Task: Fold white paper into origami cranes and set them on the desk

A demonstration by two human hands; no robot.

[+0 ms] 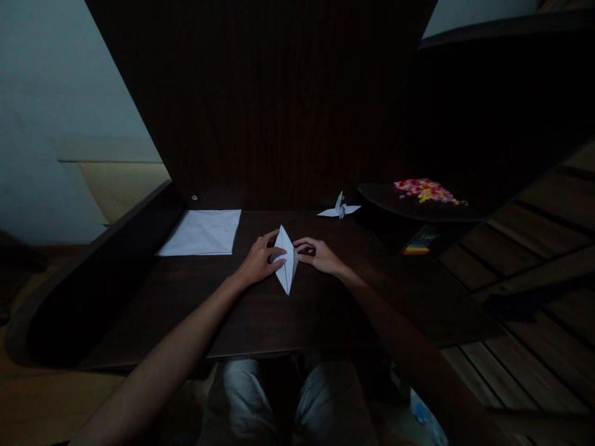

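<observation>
A white folded paper (287,266), shaped like a long diamond with a line down its middle, is between my two hands over the dark desk. My left hand (261,259) grips its left side, the thumb and a finger lying over its face. At the paper's right corner, my right hand (320,254) has its thumb and fingertips closed on the edge. Farther back on the desk stands a finished white paper crane (341,210) with wings spread. To the left lie white paper sheets (204,232) with faint creases.
The dark desk (223,328) has a raised side panel (93,272) at left and a tall back panel (279,111). A small shelf (376,197) at right bears a heap of pink, red and yellow pieces (425,190). Wooden slats (511,371) show at far right.
</observation>
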